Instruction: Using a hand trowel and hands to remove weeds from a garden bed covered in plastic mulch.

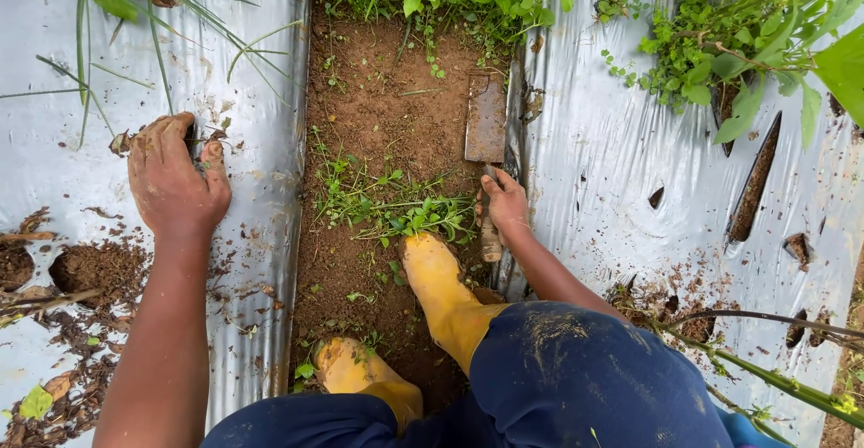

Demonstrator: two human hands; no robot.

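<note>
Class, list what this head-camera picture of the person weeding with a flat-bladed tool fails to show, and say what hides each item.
- Tool handle: its middle is covered by the right hand.
- Left hand: its fingertips are curled out of sight at a hole in the plastic mulch sheet.
- Left yellow boot: cut off by the knee.

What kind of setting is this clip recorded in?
Most likely a farm field with raised beds: silver plastic mulch sheeting covers both sides, a bare soil furrow with weeds runs between, and the right hand grips a flat-bladed digging tool.
</note>
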